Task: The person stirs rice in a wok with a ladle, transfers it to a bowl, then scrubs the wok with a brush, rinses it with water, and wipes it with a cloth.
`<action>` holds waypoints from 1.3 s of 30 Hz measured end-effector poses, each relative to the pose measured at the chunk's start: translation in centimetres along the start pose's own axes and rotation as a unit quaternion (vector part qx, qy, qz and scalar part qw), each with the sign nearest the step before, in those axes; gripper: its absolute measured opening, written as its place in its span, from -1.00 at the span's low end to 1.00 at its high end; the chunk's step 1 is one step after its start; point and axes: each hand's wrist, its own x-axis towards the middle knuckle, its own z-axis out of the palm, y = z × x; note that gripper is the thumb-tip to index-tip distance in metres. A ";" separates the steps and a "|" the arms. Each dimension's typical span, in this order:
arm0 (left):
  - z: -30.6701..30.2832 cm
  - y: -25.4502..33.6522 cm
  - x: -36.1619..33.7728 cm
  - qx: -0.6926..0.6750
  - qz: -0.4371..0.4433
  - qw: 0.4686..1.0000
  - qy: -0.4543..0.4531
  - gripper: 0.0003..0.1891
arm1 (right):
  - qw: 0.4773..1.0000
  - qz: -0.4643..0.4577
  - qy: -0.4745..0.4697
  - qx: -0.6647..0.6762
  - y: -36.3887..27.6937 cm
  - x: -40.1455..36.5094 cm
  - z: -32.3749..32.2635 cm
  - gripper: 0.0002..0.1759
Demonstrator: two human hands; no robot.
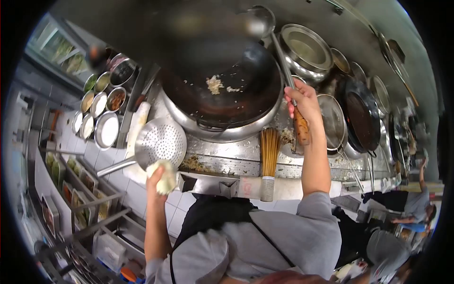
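Observation:
My right hand (pixel 302 102) is closed around the long handle of a metal ladle (pixel 282 59), whose wooden end points down toward my forearm. The ladle's bowl is over the far right rim of a dark wok (pixel 189 102). A small heap of pale chopped bits (pixel 214 84) lies in the wok, with a few scattered beside it. My left hand (pixel 153 182) grips a pale, bunched cloth (pixel 164 177) in front of the counter. Just behind the cloth rests a perforated skimmer (pixel 163 139), its handle pointing left. A blurred dark shape hides the wok's far side.
A bamboo brush (pixel 269 154) lies at the counter's front edge. Several bowls of ingredients (pixel 107 130) stand at left, above shelves of containers. On the right are a metal pot (pixel 306 49), a strainer (pixel 330 122) and a dark pan (pixel 362 118). Other people (pixel 418 203) stand farther right.

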 end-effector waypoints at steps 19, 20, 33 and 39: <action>-12.3 -2.1 -13.2 0.079 0.041 0.967 0.237 -0.54 | 0.998 0.059 0.022 -0.002 0.2 31.7 3.3 -0.95; -14.5 -3.3 -15.1 0.069 0.001 0.960 0.270 -0.60 | 0.978 0.081 -0.011 0.193 0.8 34.1 2.9 -0.93; -27.0 -17.9 -30.8 0.313 -0.270 0.839 0.354 -0.67 | 0.924 0.009 -0.001 -0.382 -8.2 27.9 1.5 -0.86; -19.2 -9.6 -18.7 0.241 -0.196 0.885 0.345 -0.71 | 0.982 0.093 -0.016 -0.163 -2.4 32.8 1.9 -0.86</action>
